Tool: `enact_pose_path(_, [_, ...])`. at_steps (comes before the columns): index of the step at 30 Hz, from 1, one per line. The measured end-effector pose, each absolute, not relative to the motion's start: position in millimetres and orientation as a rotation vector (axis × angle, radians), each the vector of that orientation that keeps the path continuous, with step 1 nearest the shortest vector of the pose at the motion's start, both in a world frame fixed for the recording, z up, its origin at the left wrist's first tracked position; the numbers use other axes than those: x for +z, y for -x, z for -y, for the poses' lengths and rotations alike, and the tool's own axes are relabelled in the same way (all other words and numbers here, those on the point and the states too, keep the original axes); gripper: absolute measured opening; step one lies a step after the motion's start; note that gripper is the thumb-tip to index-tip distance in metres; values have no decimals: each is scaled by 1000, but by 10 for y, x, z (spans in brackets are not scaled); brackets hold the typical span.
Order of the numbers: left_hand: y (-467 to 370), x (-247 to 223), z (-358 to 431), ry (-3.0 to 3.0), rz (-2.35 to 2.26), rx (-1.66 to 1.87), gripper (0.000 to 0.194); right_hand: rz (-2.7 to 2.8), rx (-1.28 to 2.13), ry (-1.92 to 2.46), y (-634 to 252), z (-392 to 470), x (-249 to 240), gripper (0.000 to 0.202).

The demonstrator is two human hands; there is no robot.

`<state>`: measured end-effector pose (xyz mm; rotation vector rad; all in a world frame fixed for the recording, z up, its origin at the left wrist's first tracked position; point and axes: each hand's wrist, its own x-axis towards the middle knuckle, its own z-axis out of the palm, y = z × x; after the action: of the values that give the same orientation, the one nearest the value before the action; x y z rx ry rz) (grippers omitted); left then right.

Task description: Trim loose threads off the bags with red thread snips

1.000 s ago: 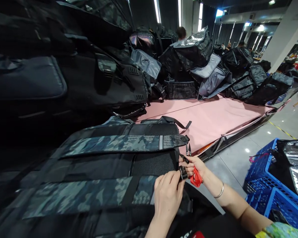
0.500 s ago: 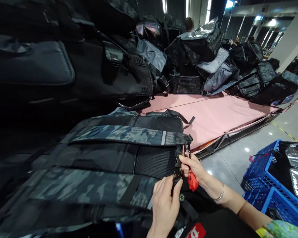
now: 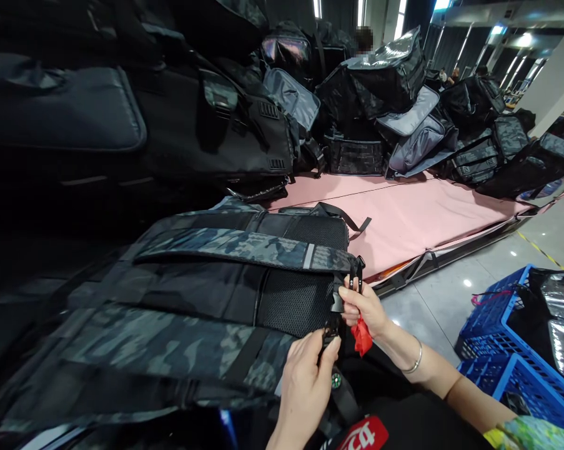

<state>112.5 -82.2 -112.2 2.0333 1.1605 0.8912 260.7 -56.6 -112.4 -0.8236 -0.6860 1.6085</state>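
A black and blue-grey camouflage backpack (image 3: 169, 290) lies with its padded shoulder straps (image 3: 225, 247) upward. My left hand (image 3: 305, 372) is closed, thumb and fingers pinching a black plastic buckle part (image 3: 329, 336) at the backpack's near right end. A small round compass (image 3: 336, 380) sits just below that hand. My right hand (image 3: 363, 307) is closed on another black buckle part (image 3: 338, 304), a little above the first and apart from it. A bright red piece of cloth or ribbon (image 3: 361, 337) hangs beneath my right hand, and black cord ends (image 3: 355, 275) stand over its fingers.
Large black bags (image 3: 216, 137) are stacked at the left and back. Pink sheeting (image 3: 403, 206) covers the table, whose edge (image 3: 450, 250) runs off to the right. Blue plastic crates (image 3: 497, 312) stand on the floor at the right, holding silver-lined black material (image 3: 563, 344).
My left hand has shifted slightly left, and the gap between the two buckle parts looks wider. My right hand still grips its part, slightly higher. The camera view has moved a little.
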Motion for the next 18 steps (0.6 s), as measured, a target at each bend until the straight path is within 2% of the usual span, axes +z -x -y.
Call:
enact_pose_path(8, [-1091, -1154, 822, -1909, -1175, 809, 35, 826, 1517, 881, -2575, 584, -1098, 49])
enact_pose_path(18, [-1014, -1172, 784, -1817, -1161, 733, 38, 923, 1691, 836, -2564, 610, -1093, 47])
